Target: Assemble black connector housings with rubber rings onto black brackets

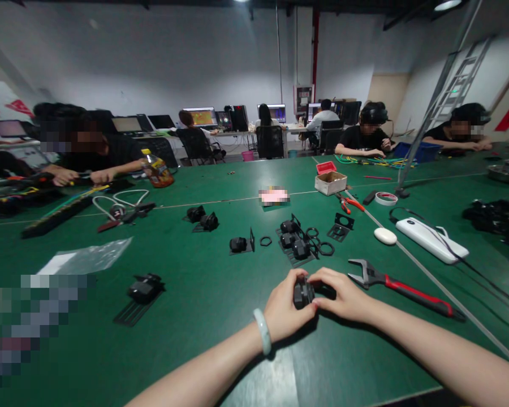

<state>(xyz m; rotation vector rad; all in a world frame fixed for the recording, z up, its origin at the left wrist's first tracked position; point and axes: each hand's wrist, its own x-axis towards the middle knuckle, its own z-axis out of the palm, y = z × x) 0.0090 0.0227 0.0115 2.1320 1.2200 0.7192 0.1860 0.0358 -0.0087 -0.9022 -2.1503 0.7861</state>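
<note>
My left hand (283,310), with a pale bangle at its wrist, grips a black cable gland (301,293) from the left. From the other side, the fingers of my right hand (343,295) close on the same gland, partly hiding it. Just beyond my hands is a cluster of black glands on slotted brackets (299,249), with loose black ring nuts (326,248) beside it. A bare angled bracket (341,226) lies farther right. To the right of my right hand rests an adjustable wrench (401,287) with a red and black handle.
More bracketed glands lie at left (144,289), centre-left (202,218) and centre (239,243). Pliers (351,202), a small box (331,183), a white oval object (385,236) and a white corded device (431,240) are at right. Co-workers sit across the green table (220,350).
</note>
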